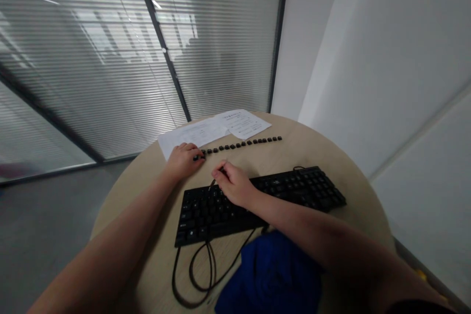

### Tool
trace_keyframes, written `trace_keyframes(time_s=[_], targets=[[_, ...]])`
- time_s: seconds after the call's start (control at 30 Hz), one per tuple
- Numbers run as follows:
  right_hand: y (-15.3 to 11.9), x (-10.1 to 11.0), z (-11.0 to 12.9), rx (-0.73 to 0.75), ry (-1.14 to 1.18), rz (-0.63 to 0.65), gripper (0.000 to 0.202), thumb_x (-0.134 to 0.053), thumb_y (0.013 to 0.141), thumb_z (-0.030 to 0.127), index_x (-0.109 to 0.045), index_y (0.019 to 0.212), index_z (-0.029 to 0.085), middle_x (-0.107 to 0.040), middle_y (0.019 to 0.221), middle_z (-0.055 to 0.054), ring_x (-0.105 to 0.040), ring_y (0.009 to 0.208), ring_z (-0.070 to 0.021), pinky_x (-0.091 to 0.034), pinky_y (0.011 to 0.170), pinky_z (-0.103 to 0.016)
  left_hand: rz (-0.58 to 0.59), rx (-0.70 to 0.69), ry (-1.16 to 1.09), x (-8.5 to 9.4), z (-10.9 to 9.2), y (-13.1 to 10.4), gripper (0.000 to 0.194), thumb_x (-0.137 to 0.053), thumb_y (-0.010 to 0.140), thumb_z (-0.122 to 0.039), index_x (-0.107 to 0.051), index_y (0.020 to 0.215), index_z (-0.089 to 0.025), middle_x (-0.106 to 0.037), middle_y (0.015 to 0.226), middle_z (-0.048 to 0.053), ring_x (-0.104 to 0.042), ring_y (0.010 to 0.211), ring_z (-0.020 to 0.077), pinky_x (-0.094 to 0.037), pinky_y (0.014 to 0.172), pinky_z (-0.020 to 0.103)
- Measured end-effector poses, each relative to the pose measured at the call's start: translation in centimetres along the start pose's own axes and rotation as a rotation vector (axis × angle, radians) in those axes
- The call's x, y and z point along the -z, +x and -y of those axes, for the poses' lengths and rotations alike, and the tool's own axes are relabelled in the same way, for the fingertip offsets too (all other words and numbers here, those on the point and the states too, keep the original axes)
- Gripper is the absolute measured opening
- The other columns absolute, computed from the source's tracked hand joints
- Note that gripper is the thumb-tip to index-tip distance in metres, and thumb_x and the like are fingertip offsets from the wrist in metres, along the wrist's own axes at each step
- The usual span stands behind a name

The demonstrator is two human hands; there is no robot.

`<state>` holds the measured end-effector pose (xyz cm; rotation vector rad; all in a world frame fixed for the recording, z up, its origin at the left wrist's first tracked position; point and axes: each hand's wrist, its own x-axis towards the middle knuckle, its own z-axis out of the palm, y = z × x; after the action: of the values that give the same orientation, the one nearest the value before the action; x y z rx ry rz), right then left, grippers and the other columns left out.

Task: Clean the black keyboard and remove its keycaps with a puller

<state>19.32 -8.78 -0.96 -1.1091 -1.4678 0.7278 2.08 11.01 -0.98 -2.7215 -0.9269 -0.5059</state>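
A black keyboard lies at a slant on the round wooden table. Behind it runs a long row of small black keycaps. My left hand is at the left end of that row, its fingers closed round a small black keycap. Over the keyboard's upper left part is my right hand, its fingers pinched together on a thin dark tool that points down to the keys. The far tip of the tool is too dim to make out.
Printed papers lie at the back of the table. A black cable loops in front of the keyboard, beside a blue cloth. Glass with blinds and a white wall stand behind.
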Motion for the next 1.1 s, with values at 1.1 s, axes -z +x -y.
trace_keyframes(time_s=[1.1], targets=[[-0.1,1.0,-1.0,-0.124,-0.205,0.11,0.027,-0.047,0.099,0.048,-0.055,0.091,0.023,-0.054,0.059,0.005,-0.051,0.048,-0.014,-0.04,0.051,-0.026,0.659,-0.163,-0.763,3.4,-4.4,-2.8,0.031,-0.06,0.089,-0.046,-0.069,0.081,-0.018,-0.06,0.066,-0.002,-0.05,0.059,0.0118,-0.036,0.057,0.025]])
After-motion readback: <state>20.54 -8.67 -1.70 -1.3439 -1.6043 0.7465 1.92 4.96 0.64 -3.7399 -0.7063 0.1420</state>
